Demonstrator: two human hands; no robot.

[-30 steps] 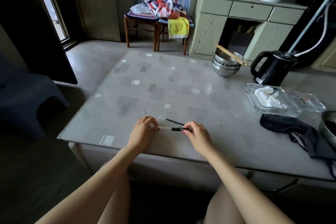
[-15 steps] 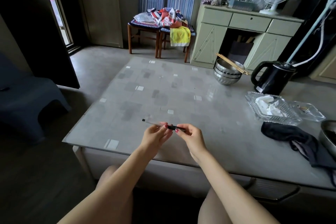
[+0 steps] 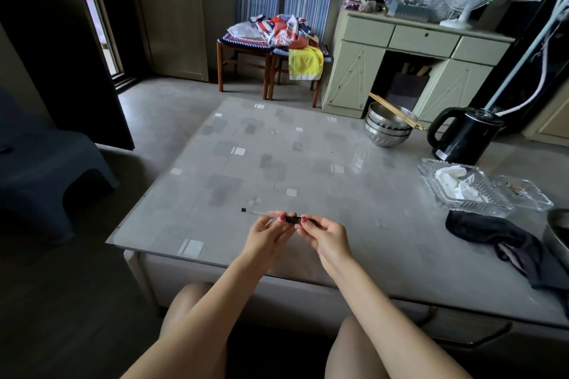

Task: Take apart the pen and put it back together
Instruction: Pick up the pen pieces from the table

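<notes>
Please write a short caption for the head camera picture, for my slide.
Both hands, left hand and right hand, hold a pen above the table.

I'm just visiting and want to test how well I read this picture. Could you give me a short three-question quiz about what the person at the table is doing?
1. True or false: both hands hold the pen up off the table.
2. Which part does the right hand pinch? A) the clear barrel B) the black grip section C) the kettle
3. Fill in: the clear barrel, ending in a small black cap, sticks out past the ____ hand.

Key: 1 true; 2 B; 3 left.
</notes>
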